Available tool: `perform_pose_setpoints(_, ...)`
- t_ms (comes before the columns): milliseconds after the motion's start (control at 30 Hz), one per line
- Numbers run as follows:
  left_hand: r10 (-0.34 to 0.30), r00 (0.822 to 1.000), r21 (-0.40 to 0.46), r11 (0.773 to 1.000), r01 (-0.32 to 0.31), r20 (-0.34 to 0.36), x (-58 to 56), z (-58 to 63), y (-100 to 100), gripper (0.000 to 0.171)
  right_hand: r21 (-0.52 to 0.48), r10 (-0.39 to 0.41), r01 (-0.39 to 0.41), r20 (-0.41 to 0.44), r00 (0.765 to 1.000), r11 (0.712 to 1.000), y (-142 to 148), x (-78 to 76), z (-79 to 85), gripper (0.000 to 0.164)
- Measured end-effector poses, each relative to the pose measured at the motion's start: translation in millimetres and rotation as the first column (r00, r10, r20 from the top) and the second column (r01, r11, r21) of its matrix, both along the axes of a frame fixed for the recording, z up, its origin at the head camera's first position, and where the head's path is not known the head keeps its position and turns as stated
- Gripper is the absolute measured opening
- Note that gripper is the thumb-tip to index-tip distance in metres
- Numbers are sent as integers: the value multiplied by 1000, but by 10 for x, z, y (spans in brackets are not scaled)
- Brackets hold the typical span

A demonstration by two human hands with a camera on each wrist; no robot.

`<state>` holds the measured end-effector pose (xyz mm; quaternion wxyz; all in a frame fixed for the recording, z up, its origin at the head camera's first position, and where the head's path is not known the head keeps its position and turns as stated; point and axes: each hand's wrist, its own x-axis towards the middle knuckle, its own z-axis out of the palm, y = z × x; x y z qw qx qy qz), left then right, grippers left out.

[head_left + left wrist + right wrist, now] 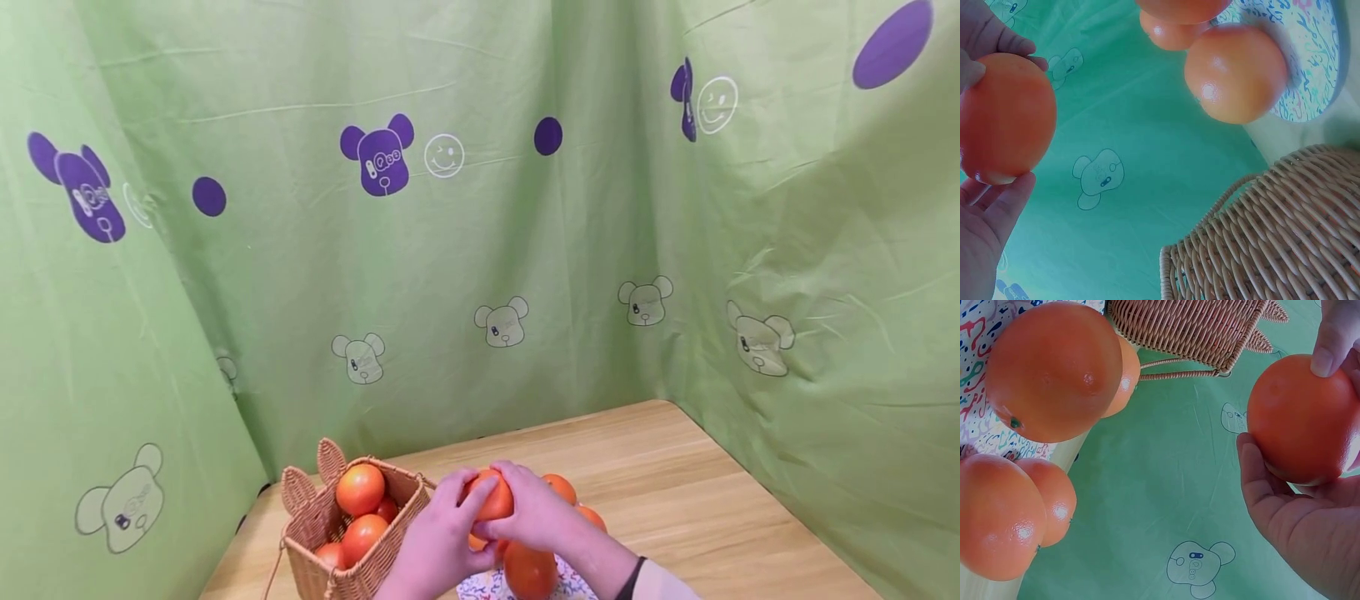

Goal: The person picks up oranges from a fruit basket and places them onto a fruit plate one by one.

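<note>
Both hands hold one orange (495, 496) in the air over a patterned plate (472, 588), beside a wicker basket. My left hand (435, 542) grips it from the left, while my right hand (528, 508) grips it from the right. In the left wrist view the left hand (988, 228) curls its fingers against one end of the orange (1010, 119). From the right wrist, my right hand (1291, 512) cups the orange (1300, 419), with the left thumb pressing its top. Several more oranges (531, 571) sit at the plate, partly hidden by the hands and forearm.
The wicker basket (306, 571) with two ear shapes stands on the left of the wooden table (675, 483) and contains several oranges (362, 489). Its handle (273, 575) hangs outside, at the left. Green printed curtains (450, 250) enclose the table behind and at the sides.
</note>
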<state>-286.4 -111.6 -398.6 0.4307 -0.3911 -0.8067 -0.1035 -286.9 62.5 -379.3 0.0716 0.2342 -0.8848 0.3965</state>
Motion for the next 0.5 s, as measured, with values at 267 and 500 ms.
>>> perform_pose_setpoints(267, -20, 999, -15, 1000, 20, 32, -16, -3, 20, 84, 15, -26, 26, -2, 1000, 1000, 28, -10, 1, 68)
perform_pose_setpoints(500, 46, 987, 18, 999, -49, 153, -20, 27, -85, 80, -21, -78, 78, -33, 996, 997, 68, -34, -36, 72)
